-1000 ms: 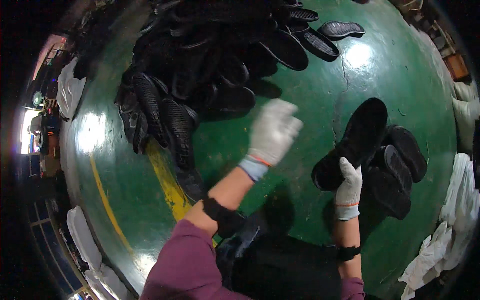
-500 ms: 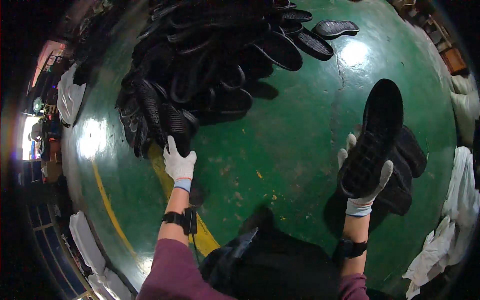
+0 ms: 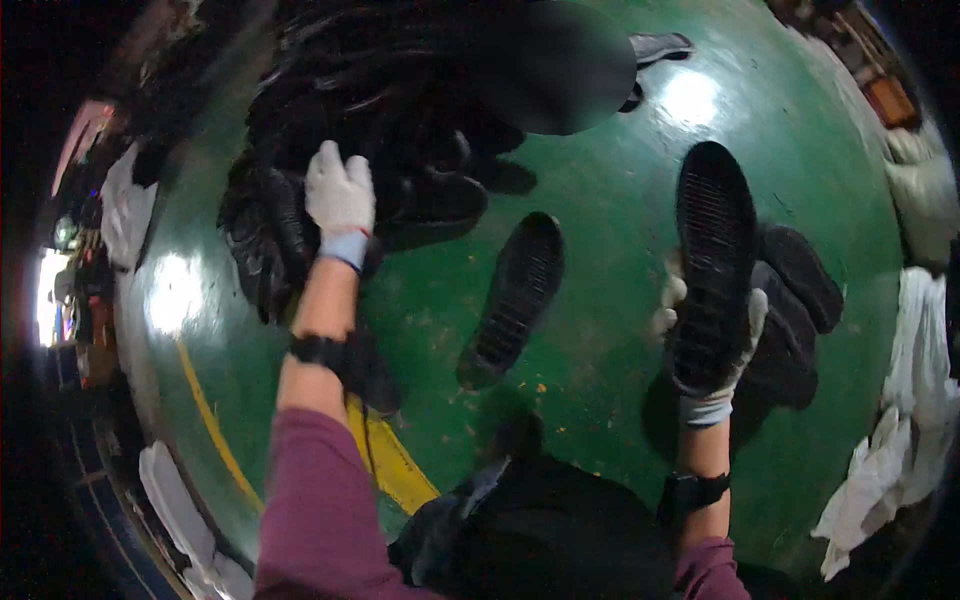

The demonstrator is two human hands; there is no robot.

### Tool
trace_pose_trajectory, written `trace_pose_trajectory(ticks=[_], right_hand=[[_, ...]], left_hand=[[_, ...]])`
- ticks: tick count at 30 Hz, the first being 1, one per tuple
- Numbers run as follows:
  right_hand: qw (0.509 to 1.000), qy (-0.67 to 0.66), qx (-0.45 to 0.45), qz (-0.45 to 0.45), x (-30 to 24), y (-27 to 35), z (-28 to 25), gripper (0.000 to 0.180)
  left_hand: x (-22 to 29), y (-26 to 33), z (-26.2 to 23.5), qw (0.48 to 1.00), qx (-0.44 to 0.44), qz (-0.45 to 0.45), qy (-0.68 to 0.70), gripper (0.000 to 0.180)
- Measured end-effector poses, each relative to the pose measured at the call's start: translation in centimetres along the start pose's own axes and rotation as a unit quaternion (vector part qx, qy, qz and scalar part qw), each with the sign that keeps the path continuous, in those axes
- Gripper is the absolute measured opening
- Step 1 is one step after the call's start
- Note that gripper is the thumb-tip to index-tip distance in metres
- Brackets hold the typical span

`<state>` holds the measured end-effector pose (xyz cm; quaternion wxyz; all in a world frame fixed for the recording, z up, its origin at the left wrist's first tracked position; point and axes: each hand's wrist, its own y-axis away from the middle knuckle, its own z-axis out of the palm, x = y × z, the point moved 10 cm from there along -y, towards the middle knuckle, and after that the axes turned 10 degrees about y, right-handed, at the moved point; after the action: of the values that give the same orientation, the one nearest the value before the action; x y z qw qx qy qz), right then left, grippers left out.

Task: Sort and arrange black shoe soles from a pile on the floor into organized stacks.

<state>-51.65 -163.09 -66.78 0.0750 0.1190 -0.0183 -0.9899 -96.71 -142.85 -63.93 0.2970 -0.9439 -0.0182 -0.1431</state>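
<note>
Since half a second ago, the left hand [image 3: 340, 197] has gone from the near edge of the heap up onto its top, and a single black sole [image 3: 514, 300] now lies alone on the green floor [image 3: 620, 230] where there was bare paint before. The right hand [image 3: 706, 345] has kept its grip on its own sole and holds it much as it did.

Head view: the left hand, in a white glove with a pale blue cuff, lies palm down on the pile of black soles [image 3: 400, 130], fingers spread flat over the topmost pieces; whether it has closed on one of them I cannot tell. A black band sits on that wrist below a maroon sleeve. The lone sole rests tread up on the floor, between the two arms and clear of the heap, tilted with its narrow end toward the person.

The right hand, also gloved in white, is clamped around the lower end of an upright black shoe sole [image 3: 712, 250], tread facing the camera, its far end pointing away from the person. Just beside it to the right lies a small stack of soles [image 3: 800, 300] on the floor. White cloths [image 3: 905, 420] lie along the right rim, and a yellow painted line [image 3: 385, 455] crosses the floor near the left arm.
</note>
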Motion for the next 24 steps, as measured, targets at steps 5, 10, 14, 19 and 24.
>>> trace_pose_trajectory(ticks=[5, 10, 14, 19, 24], right_hand=[[0.984, 0.086, 0.157, 0.008, -0.7, 1.1, -4.8, 0.079], [0.999, -0.025, 0.027, 0.03, 0.8, -1.1, -2.4, 0.07], [0.989, 0.06, 0.127, 0.049, 0.7, 0.4, -7.0, 0.065], [0.957, 0.188, 0.216, 0.054, 1.2, -0.4, -5.6, 0.06], [0.926, 0.236, 0.294, -0.021, -3.9, 2.1, -3.6, 0.047]], left_hand=[[-7.8, -1.6, 10.2, 0.948, -0.23, -0.179, 0.13, 0.075], [-12.6, -10.1, 5.8, 0.985, -0.123, -0.075, 0.097, 0.081], [-7.2, 2.8, 14.0, 0.787, -0.23, -0.333, 0.465, 0.072], [9.2, 9.0, 7.1, 0.469, -0.278, -0.503, 0.67, 0.043], [14.7, 18.6, 5.1, 0.532, -0.154, -0.45, 0.701, 0.017]])
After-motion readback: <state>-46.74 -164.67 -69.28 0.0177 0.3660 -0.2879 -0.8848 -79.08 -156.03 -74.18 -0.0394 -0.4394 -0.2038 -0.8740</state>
